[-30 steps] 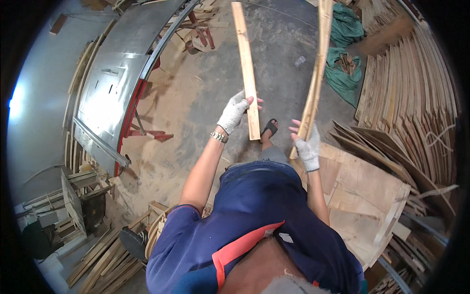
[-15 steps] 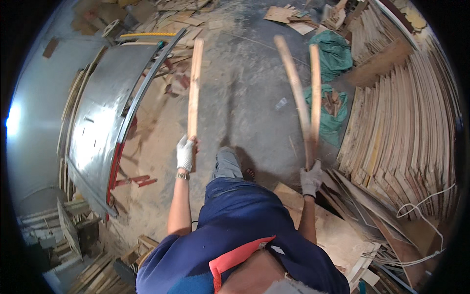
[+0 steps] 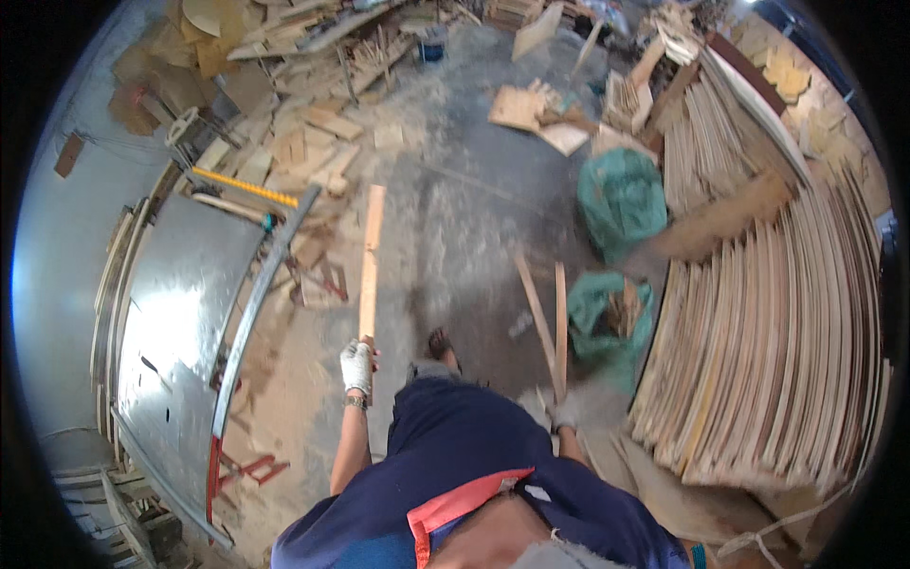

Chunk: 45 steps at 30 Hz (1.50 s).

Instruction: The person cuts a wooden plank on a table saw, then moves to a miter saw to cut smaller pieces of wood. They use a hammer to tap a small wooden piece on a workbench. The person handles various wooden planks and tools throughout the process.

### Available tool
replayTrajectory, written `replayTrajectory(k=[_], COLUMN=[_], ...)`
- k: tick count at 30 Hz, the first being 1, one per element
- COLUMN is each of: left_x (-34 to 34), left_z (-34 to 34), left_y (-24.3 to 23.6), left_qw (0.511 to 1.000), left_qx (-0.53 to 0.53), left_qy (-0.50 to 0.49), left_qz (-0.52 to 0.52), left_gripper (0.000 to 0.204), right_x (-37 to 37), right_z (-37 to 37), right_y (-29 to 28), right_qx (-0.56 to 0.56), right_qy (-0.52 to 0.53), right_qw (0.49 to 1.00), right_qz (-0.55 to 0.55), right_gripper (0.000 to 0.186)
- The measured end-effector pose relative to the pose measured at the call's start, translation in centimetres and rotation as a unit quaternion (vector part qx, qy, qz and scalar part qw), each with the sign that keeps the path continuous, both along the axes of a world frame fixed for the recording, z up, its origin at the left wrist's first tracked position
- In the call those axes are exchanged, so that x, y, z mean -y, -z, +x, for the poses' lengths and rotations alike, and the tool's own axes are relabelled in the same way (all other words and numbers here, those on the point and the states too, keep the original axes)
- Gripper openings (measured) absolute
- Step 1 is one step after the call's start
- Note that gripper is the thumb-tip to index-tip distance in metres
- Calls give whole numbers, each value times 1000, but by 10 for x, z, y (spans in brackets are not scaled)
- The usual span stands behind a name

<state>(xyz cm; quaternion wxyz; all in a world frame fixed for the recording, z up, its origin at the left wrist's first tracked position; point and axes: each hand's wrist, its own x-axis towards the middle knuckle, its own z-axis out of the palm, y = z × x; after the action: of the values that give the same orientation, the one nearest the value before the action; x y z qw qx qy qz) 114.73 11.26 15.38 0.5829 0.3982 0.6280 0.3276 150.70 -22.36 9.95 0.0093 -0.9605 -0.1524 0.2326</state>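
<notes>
Left fingers (image 3: 357,364) hold a board (image 3: 371,266) toward twelve o'clock, right fingers (image 3: 566,414) hold two sticks (image 3: 561,327) toward eleven and twelve, which could poke the bag (image 3: 608,347) at one if swung right.

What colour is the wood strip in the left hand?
The wood strip is light tan, clearest in the head view.

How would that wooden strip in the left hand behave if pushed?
The wooden strip is probably fairly stiff, extending straight out while gripped near one end. It looks light, since the left hand alone holds it. Its flat face suggests it wouldn't roll easily.
</notes>
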Motion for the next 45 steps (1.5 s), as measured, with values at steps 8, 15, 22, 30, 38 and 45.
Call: replayTrajectory(k=[8, 15, 22, 30, 38, 45], left_x=[-215, -361, -486, -636, -855, -1055], left_z=[177, 282, 348, 416, 485, 555], left_y=[-44, -30, -27, -3, 27, 2], left_qw=[991, 963, 976, 993, 996, 992], left_qx=[40, -133, -156, -96, -76, -43], left_qy=[111, 204, 147, 47, 33, 74], left_qz=[57, 112, 45, 52, 40, 94], left_gripper=[33, 43, 40, 43, 39, 38], right_x=[-124, -295, -468, -729, -955, -1013], right_z=[61, 164, 318, 508, 567, 558], right_y=[58, 97, 99, 37, 10, 84], right_qx=[-203, -237, -239, -186, -16, -158], right_qy=[96, 103, 66, 26, 22, 115], right_qw=[974, 965, 967, 982, 997, 980], right_qz=[-43, -48, -65, 25, 70, -27], right_gripper=[46, 44, 43, 38, 36, 51])
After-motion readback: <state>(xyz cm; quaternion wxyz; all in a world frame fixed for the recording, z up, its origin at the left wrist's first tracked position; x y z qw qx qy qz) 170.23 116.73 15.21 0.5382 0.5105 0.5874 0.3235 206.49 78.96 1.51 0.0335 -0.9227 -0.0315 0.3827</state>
